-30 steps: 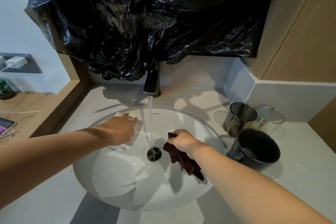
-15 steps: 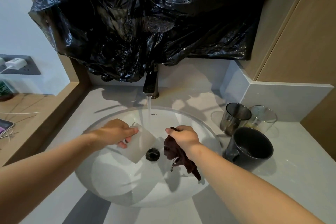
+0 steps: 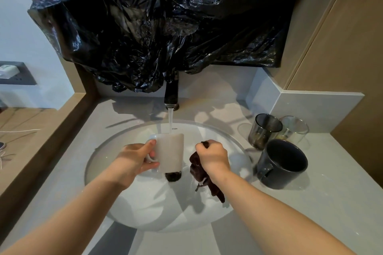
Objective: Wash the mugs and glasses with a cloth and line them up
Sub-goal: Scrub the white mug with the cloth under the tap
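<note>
White mug [image 3: 171, 152] under the running tap [image 3: 171, 95], cloth [image 3: 204, 180] bunched beside it.
The left hand [image 3: 134, 161] curls round the white mug's handle, thumb on top, holding it over the middle of the sink [image 3: 145, 209], where the stream from the tap at 12 o'clock meets it. Just beside it, the right hand [image 3: 213, 157] is a fist gripping the dark red cloth, which hangs into the bowl. On the counter [image 3: 310, 213] at 2 o'clock stand a smoky glass [image 3: 263, 130] and a clear glass [image 3: 294, 129]; a dark mug [image 3: 284, 163] sits at 3 o'clock.
</note>
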The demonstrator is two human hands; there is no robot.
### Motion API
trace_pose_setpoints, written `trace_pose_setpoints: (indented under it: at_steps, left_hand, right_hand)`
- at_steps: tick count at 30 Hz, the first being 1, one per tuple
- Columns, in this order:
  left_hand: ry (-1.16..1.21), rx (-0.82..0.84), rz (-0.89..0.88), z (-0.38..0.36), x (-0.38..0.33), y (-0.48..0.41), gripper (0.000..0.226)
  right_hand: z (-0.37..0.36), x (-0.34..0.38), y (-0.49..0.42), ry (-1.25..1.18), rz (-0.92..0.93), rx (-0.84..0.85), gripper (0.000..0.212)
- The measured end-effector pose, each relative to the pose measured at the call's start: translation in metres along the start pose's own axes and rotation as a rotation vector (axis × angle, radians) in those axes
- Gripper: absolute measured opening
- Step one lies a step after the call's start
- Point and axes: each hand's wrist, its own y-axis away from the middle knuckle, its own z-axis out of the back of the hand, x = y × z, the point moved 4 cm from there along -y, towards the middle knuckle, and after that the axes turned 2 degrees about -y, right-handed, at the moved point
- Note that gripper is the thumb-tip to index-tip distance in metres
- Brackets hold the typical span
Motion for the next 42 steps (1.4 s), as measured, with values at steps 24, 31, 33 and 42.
trace_pose_setpoints:
  at_steps: [24, 31, 33, 42]
  left_hand:
    - [0.124, 0.392, -0.175, -0.112, -0.012, 0.107, 0.046]
    - [0.101, 0.373, -0.184, -0.189, 0.009, 0.164, 0.044]
    - [0.115, 0.378, -0.18, -0.212, 0.015, 0.176, 0.044]
    - [0.052, 0.331, -0.204, -0.309, 0.036, 0.193, 0.041]
  right_hand:
    - [0.166, -0.047, 0.099, -0.511, 0.212, -0.405, 0.021]
    - [0.246, -0.099, 0.11, -0.467, 0.194, -0.443, 0.024]
    - [0.263, -0.111, 0.108, -0.454, 0.193, -0.439, 0.028]
    - [0.316, -0.163, 0.091, -0.42, 0.119, -0.49, 0.031]
